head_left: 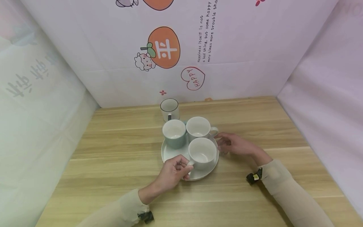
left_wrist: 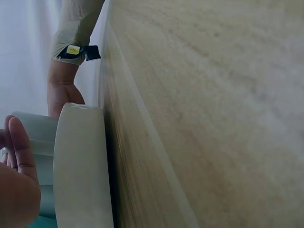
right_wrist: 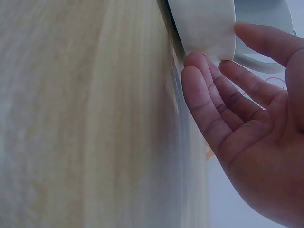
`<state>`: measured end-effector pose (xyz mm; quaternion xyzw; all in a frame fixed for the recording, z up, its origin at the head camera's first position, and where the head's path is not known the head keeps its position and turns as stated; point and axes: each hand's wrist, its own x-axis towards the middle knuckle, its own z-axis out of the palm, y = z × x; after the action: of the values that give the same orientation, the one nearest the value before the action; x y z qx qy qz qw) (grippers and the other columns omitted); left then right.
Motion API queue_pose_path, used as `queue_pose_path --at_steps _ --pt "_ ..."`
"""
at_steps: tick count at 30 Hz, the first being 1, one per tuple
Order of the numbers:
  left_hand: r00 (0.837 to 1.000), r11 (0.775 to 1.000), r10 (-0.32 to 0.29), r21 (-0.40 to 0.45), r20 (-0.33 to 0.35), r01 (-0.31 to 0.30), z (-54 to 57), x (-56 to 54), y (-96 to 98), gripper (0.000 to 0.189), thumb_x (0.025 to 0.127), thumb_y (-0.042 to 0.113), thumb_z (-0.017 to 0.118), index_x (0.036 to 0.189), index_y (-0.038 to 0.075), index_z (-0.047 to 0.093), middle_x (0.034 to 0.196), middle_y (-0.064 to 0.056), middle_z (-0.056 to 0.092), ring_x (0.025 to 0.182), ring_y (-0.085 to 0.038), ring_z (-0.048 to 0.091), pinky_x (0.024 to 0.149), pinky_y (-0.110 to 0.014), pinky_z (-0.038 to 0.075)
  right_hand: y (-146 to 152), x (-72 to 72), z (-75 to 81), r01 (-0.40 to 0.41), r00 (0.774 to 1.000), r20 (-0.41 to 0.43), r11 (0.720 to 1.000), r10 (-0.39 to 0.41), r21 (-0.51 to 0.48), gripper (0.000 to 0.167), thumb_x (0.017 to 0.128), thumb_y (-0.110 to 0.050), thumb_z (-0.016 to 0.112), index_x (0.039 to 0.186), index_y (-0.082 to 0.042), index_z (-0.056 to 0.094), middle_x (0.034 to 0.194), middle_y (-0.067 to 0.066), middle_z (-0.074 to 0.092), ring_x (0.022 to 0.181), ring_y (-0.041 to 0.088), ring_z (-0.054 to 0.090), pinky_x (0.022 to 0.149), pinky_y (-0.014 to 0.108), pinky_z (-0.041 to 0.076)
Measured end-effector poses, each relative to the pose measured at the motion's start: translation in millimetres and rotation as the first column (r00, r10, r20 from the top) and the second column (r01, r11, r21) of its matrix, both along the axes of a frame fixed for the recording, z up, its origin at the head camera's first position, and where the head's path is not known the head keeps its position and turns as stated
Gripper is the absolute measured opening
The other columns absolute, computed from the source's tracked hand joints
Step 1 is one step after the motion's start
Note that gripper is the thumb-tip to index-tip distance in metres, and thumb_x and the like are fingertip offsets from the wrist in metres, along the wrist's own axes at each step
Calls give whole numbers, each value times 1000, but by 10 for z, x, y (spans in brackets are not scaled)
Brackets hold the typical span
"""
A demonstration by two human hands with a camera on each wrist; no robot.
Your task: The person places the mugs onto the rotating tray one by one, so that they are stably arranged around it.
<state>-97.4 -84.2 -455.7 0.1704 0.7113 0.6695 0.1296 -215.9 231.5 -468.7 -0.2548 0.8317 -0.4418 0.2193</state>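
Observation:
My left hand (head_left: 173,173) pinches the handle of the front white cup (head_left: 202,153) between thumb and fingers. This cup is at the front right of a white round plate (head_left: 167,153) with a raised rim. Beside it on the plate are a pale green cup (head_left: 174,138), white inside, and another white cup (head_left: 197,127) with its handle to the right. At the plate's right edge, my right hand (head_left: 236,144) has its fingertips against the rim. In the right wrist view, its fingers (right_wrist: 204,102) are extended, with the thumb near the rim's top edge.
Behind the plate stands a white mug (head_left: 169,108) with a black rim and dark handle. The wooden table (head_left: 119,164) meets a printed white cloth wall (head_left: 122,85) at the back, and more cloth hangs on both sides.

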Motion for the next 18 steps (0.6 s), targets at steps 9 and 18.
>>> queue_pose_path --at_steps 9,18 --pt "997 997 -29 -62 66 33 27 -43 -58 21 95 14 68 102 -6 62 92 -37 66 68 -7 68 67 -33 63 2 -5 -1 -4 1000 -8 1000 4 -4 47 94 -9 66 139 -7 51 124 21 67 114 33 65 79 35 60" --pt "992 984 -122 -128 22 124 97 -71 -221 23 97 10 63 114 -6 67 94 -33 70 72 -7 70 69 -30 63 9 -8 -25 -15 1000 -16 1000 14 -17 47 95 -12 67 139 -8 51 123 20 68 111 30 66 77 38 61"
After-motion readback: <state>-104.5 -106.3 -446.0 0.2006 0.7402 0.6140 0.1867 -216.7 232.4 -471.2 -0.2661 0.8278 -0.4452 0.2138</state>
